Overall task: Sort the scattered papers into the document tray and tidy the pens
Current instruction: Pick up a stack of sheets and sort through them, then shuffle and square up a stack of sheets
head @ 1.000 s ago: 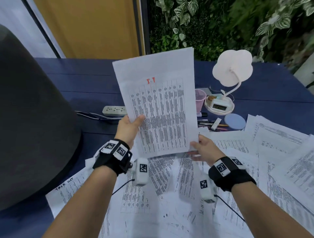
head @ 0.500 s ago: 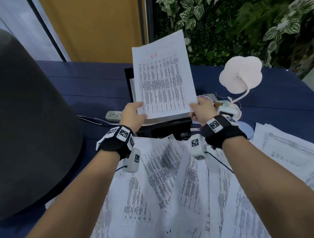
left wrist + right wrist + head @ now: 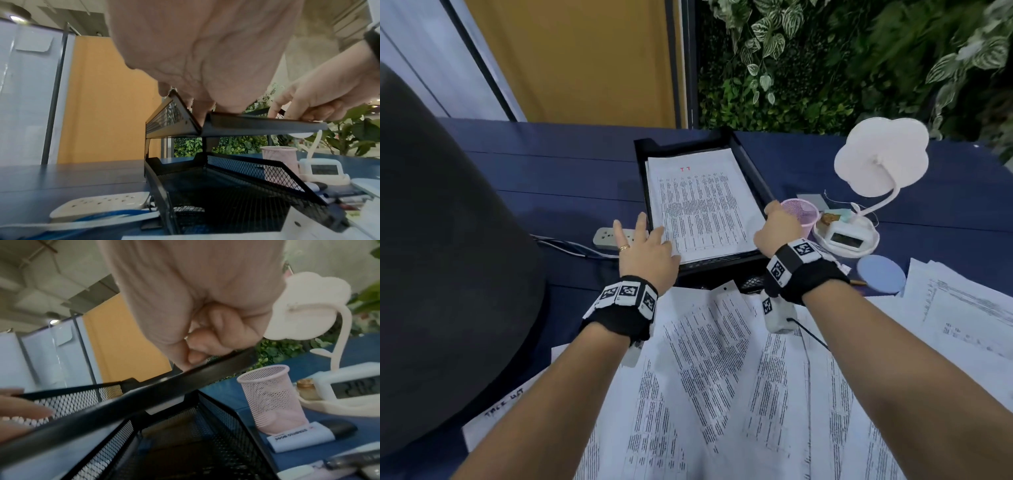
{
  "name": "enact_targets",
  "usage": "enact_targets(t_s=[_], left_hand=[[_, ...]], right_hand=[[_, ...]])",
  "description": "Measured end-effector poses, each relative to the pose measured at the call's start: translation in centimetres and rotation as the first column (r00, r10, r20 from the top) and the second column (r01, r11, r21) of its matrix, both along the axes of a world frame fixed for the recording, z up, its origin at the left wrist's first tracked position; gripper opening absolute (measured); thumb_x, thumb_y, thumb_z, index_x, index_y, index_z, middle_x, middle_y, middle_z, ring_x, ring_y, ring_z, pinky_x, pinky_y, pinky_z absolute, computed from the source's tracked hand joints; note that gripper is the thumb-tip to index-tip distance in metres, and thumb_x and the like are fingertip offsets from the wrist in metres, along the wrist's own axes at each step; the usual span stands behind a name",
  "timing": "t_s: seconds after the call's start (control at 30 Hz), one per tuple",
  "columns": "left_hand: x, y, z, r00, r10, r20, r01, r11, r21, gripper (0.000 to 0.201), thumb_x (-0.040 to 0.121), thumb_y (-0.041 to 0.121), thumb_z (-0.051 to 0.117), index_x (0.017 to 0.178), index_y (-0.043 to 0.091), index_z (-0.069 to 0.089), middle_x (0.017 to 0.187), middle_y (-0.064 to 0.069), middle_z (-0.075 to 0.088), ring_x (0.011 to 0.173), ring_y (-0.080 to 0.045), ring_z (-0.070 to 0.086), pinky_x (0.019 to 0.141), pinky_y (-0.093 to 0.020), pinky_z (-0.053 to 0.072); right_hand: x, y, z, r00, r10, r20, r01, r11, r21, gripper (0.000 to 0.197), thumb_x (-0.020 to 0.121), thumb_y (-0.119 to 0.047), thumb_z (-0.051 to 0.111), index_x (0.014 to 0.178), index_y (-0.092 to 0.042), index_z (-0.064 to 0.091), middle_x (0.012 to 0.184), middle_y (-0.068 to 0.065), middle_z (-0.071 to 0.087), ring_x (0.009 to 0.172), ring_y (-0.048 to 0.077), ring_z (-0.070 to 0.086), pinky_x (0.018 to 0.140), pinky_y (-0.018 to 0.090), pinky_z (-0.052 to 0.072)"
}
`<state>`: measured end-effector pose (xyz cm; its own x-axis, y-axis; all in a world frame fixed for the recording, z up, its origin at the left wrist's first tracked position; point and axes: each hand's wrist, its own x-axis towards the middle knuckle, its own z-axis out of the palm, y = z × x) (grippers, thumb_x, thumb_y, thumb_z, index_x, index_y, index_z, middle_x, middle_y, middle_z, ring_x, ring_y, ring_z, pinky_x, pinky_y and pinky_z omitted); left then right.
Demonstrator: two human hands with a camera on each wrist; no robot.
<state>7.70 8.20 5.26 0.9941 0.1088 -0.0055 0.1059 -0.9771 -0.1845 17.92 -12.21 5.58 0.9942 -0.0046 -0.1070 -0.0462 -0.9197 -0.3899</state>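
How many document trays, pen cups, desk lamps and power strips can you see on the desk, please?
Black mesh document tray: 1, with two tiers
Pink mesh pen cup: 1
White cloud-shaped desk lamp: 1
White power strip: 1
Total: 4

Top tier of tray [image 3: 753, 178]: open from above; both hands sit at its near corners, left hand [image 3: 645, 251] and right hand [image 3: 777, 228].
Lower tier [image 3: 236, 191]: open at the front, low headroom under the upper tier; seems empty, mesh is dim.
Left of tray: power strip [image 3: 616, 237] and cables close by.
Right of tray: pink cup [image 3: 800, 214] just beside, lamp [image 3: 873, 178] beyond.
Near surface: loose papers [image 3: 722, 377] cover it.
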Motion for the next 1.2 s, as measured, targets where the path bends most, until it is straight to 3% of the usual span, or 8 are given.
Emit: enact_targets(t_s=[0.17,0.3,0.47,0.6,0.73,0.9,1.07,1.2], left_hand=[[-0.7,0.0,-0.4,1.0,-0.016,0.023,0.017,0.998,-0.063,0.046,0.101,0.039,0.022,0.13,0.022,0.053,0.144,0.011,0.041,0.146,-0.03,0.001,0.105,-0.065,-0.016],[-2.4,-0.3,-1.1,0.995,-0.008,0.095,0.024,0.985,-0.17,0.043,0.101,0.038,0.023,0.127,0.025,0.055,0.137,0.012,0.049,0.146,-0.027,0.007,0.107,-0.062,-0.015],[-6.7,0.1,-3.6,0.994,-0.032,0.107,0.068,0.931,-0.359,0.05,0.1,0.035,0.034,0.148,0.025,0.025,0.156,0.009,0.022,0.147,-0.017,0.008,0.114,-0.052,-0.006],[-9.8,0.2,-5.8,0.992,0.016,0.127,0.045,0.886,-0.462,0.06,0.098,0.027,0.044,0.151,0.024,0.017,0.159,0.006,0.011,0.146,-0.014,0.007,0.117,-0.044,0.0],[-11.7,-0.1,-8.2,0.989,0.116,-0.091,-0.146,0.863,-0.484,0.064,0.096,0.031,0.048,0.15,0.022,0.017,0.158,-0.005,0.011,0.145,-0.022,0.012,0.116,-0.045,0.013],[-12.4,0.3,-10.5,0.869,0.366,-0.333,-0.494,0.679,-0.543,0.078,0.089,0.04,0.058,0.149,0.015,0.015,0.149,-0.015,0.03,0.135,-0.033,0.033,0.107,-0.046,0.034],[-12.1,0.6,-10.3,0.819,0.52,-0.243,-0.451,0.321,-0.833,0.078,0.086,0.025,0.067,0.148,0.012,0.022,0.144,-0.016,0.042,0.126,-0.033,0.047,0.101,-0.038,0.04],[-12.3,0.4,-10.2,0.862,0.457,-0.22,-0.4,0.344,-0.85,0.043,0.089,0.023,0.063,0.126,0.004,0.05,0.12,-0.013,0.061,0.109,-0.03,0.058,0.088,-0.032,0.043]], right_hand=[[-1.5,-0.7,0.8,0.992,0.12,-0.026,-0.122,0.981,-0.15,0.031,0.085,-0.008,0.046,0.114,-0.011,0.059,0.112,0.009,0.064,0.105,0.029,0.06,0.086,0.03,0.046],[-3.9,-1.7,0.9,0.995,0.101,0.009,-0.101,0.994,0.043,0.031,0.092,-0.011,0.044,0.121,-0.01,0.055,0.114,0.011,0.063,0.105,0.031,0.059,0.08,0.029,0.043],[-9.4,-4.1,-1.6,0.988,-0.002,0.152,-0.045,0.951,0.306,0.026,0.092,-0.016,0.049,0.116,-0.013,0.057,0.095,0.016,0.067,0.093,0.035,0.061,0.074,0.036,0.046],[-12.9,-6.5,-5.7,0.997,0.034,-0.07,-0.014,0.963,0.268,0.022,0.092,-0.018,0.051,0.112,-0.014,0.057,0.087,0.016,0.065,0.091,0.034,0.062,0.077,0.035,0.049],[-15.8,-7.9,-8.9,0.978,0.08,-0.194,-0.057,0.991,0.121,0.023,0.093,-0.024,0.049,0.114,-0.019,0.058,0.11,0.009,0.067,0.1,0.03,0.06,0.084,0.037,0.05],[-18.0,-8.3,-10.6,0.968,0.019,-0.25,-0.052,0.991,-0.126,0.035,0.09,-0.039,0.051,0.125,-0.034,0.053,0.134,0.0,0.048,0.123,0.027,0.044,0.099,0.049,0.038],[-19.1,-8.6,-11.1,0.954,0.057,-0.295,-0.092,0.99,-0.105,0.044,0.087,-0.045,0.054,0.129,-0.037,0.048,0.141,-0.002,0.039,0.13,0.024,0.036,0.101,0.052,0.036],[-19.3,-8.7,-10.8,0.956,0.067,-0.287,-0.101,0.989,-0.105,0.045,0.088,-0.044,0.054,0.132,-0.034,0.046,0.142,-0.001,0.037,0.13,0.024,0.035,0.102,0.051,0.036]])
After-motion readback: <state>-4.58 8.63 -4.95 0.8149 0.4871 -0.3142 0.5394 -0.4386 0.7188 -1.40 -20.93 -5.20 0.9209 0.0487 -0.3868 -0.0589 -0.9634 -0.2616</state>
